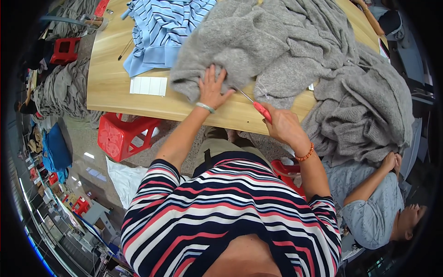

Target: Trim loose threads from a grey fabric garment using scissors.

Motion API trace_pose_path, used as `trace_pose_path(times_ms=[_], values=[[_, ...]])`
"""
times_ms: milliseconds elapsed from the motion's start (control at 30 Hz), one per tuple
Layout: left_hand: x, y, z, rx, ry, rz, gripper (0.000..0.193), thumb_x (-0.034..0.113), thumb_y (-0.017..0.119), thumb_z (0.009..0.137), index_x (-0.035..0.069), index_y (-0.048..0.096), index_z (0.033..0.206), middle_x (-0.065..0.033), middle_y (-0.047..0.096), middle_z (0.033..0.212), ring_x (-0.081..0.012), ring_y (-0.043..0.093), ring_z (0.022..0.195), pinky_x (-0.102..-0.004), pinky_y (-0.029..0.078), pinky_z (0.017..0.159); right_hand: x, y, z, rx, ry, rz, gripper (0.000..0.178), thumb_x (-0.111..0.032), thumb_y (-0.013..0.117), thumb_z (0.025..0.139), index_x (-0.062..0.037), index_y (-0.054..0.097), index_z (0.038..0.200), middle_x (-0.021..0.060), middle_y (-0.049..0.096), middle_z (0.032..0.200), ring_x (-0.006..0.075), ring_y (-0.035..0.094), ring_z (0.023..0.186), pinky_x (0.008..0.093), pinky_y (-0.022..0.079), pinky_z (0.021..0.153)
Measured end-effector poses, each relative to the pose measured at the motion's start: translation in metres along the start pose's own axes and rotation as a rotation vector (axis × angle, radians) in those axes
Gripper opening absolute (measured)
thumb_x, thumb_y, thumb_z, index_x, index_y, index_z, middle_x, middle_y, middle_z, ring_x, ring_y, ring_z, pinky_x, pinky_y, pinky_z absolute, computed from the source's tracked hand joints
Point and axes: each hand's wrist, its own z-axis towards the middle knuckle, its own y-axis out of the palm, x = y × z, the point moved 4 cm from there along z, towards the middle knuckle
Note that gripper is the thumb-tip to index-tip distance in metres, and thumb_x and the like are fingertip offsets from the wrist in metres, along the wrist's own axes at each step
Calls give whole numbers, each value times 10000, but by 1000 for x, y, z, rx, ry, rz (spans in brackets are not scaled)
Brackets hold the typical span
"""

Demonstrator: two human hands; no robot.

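My left hand point(213, 92) lies with spread fingers on the edge of a grey knitted garment point(230, 46) on the table, pressing the cloth. My right hand point(282, 125) is closed round the red handle of a tool with a thin metal shaft point(262, 111). Its shaft points up and left, and its tip is at the garment's edge near my left thumb. I cannot make out the tip's exact shape. A grey knitted piece point(288, 78) with a loose white thread lies just beyond my right hand.
A blue striped garment point(161, 37) and a white card strip point(148, 86) lie left on the wooden table point(108, 74). More grey knitwear point(364, 106) heaps over the right side, where a co-worker's hands point(392, 162) touch it. A red stool point(117, 136) stands below the left edge.
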Motion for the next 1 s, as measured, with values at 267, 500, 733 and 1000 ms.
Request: trace_pose_path(times_ms=[267, 500, 733, 1000], values=[[9, 0, -8, 60, 211, -173, 518, 147, 651, 817, 186, 530, 1319, -203, 393, 1377, -386, 453, 1140, -455, 392, 917, 11, 8, -30, -125, 38, -28, 395, -168, 567, 834, -73, 541, 1216, 222, 653, 754, 398, 644, 729, 493, 501, 664], [8, 6, 1, 69, 171, -300, 464, 153, 618, 853, 137, 531, 1309, -182, 444, 1325, -371, 451, 1187, -430, 369, 997, 24, 8, -37, -33, 74, 37, 398, -177, 578, 840, -107, 522, 1227, 218, 650, 752, 399, 641, 721, 497, 498, 659], [-3, 12, 11, -68, -125, -832, 334, 168, 617, 899, 24, 588, 1199, -66, 581, 1188, -154, 523, 1108, -276, 394, 964, 41, 8, -60, -14, 166, 75, 402, -173, 585, 835, -102, 523, 1225, 225, 653, 767, 409, 642, 758, 504, 497, 682], [-1, 56, 3, 170, -425, -1312, 266, 214, 511, 976, 25, 616, 1131, -49, 637, 1083, -134, 560, 1005, -271, 433, 892, 28, 13, -51, -114, 67, 103, 477, -212, 622, 831, -129, 500, 1285, 230, 645, 782, 419, 624, 749, 495, 487, 670]])
